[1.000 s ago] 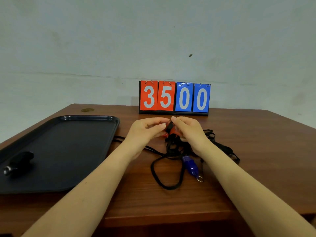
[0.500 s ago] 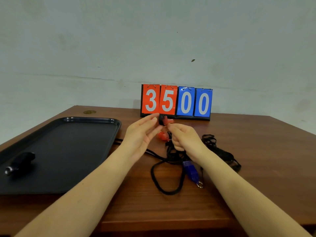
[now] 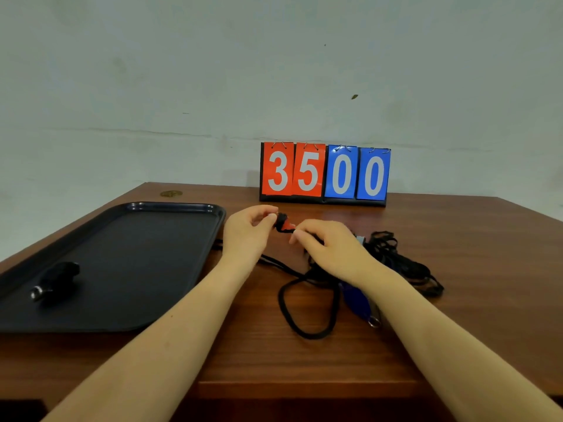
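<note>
Both my hands meet over the wooden table (image 3: 475,300). My left hand (image 3: 246,236) pinches one end of a small red whistle (image 3: 284,224) wrapped in black cord. My right hand (image 3: 332,251) pinches its other end with thumb and forefinger. Under the right hand lies a tangle of black lanyard cords (image 3: 396,257), with one loop (image 3: 307,312) spread toward me. A blue whistle (image 3: 355,298) with a metal ring lies beside my right wrist.
A black tray (image 3: 128,263) lies at the left and holds a black whistle with wound cord (image 3: 56,280). A flip scoreboard (image 3: 324,173) reading 3500 stands at the table's back edge against the wall. The table's front edge runs under my forearms.
The red whistle was lifted out of the cord pile. My left hand went from straight fingers beside it to pinching it, and my right hand shifted right along it.
</note>
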